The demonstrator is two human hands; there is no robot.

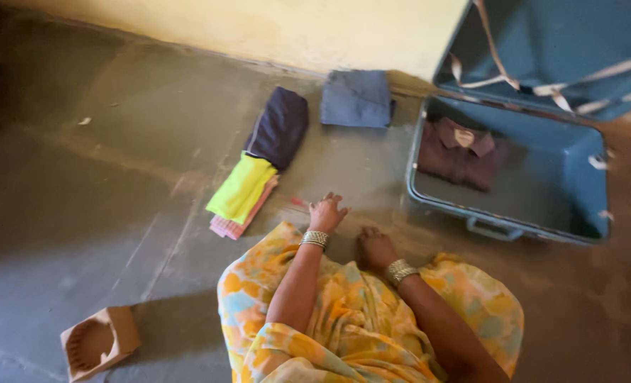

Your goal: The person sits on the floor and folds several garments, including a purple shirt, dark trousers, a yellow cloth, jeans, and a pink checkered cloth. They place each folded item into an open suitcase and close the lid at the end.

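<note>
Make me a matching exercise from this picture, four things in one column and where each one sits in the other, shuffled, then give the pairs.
Things:
1. maroon shirt
2. yellow-green cloth
3. folded grey-blue garment
4. tan moulded block

Places:
A. on top of a pink checked cloth
B. on the floor at the lower left
C. inside the open blue suitcase
D. on the floor by the yellow wall

Pairs: 1-C, 2-A, 3-D, 4-B

Open suitcase lid [563, 42] cut off by top edge, motion-blurred.
</note>
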